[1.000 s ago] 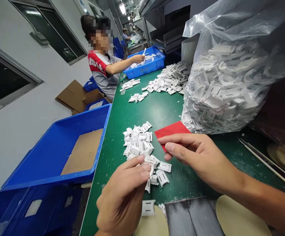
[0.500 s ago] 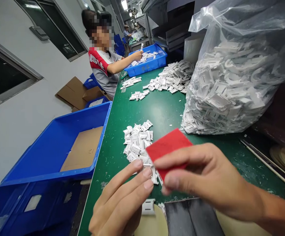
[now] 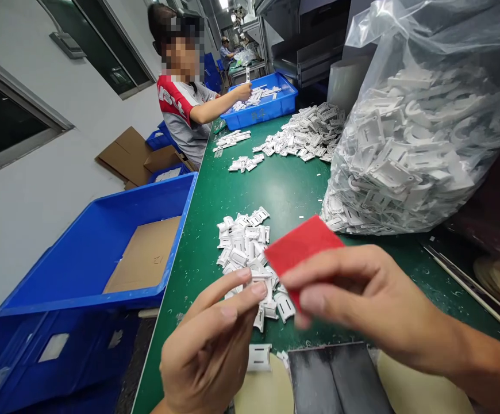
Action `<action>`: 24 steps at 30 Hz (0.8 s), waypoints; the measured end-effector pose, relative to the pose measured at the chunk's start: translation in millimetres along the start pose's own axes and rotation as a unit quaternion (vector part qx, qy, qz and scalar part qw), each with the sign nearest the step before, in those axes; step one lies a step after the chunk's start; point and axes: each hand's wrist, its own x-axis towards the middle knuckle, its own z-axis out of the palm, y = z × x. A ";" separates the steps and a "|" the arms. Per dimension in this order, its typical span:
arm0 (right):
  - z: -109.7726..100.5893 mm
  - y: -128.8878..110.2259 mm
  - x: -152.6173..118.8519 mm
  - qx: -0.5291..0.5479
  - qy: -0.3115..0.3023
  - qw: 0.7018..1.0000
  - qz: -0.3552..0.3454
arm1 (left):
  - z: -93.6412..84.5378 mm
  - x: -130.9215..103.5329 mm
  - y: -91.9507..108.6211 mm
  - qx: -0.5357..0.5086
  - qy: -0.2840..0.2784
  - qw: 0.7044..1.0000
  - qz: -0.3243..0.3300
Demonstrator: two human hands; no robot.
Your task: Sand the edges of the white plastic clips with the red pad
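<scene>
Far left, a blue bin [image 3: 84, 247] is seen beside the table [image 3: 287, 192], with cardboard [image 3: 144, 256] laid in it. Next comes the left hand [image 3: 209, 345]: fingers bent, a white piece [image 3: 267, 282] apparently pinched at the tips, the hold partly hidden by the fingers. Just beyond, a loose pile [image 3: 243, 241] of similar parts is spread over the green top. And here is the relation that counts: the red card [image 3: 299, 244] is held above and to the right of that piece, its left corner set almost straight over it in this view, only a narrow gap left between. How they are lined up in depth cannot be told. The card's upper edge is slanted up to the right; its lower part is covered. It is gripped by the right hand [image 3: 375, 287], between thumb and fingers. Far right, a clear bag [image 3: 409, 155] is packed with white parts.
</scene>
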 end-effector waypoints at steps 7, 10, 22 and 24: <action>-5.8 3.6 2.9 -0.152 0.176 0.971 -0.051 | 12.0 5.0 -4.3 0.092 0.000 0.985 0.143; -6.1 2.7 4.4 -0.142 0.038 0.989 -0.031 | 11.9 4.5 -2.7 0.097 -0.009 0.986 0.135; -7.3 6.2 5.3 -0.214 0.146 0.965 -0.050 | 21.9 28.2 1.3 0.053 -0.043 0.986 -0.155; -3.1 3.4 1.5 -0.176 0.135 0.974 -0.054 | 20.9 28.0 0.5 0.039 -0.047 0.984 -0.167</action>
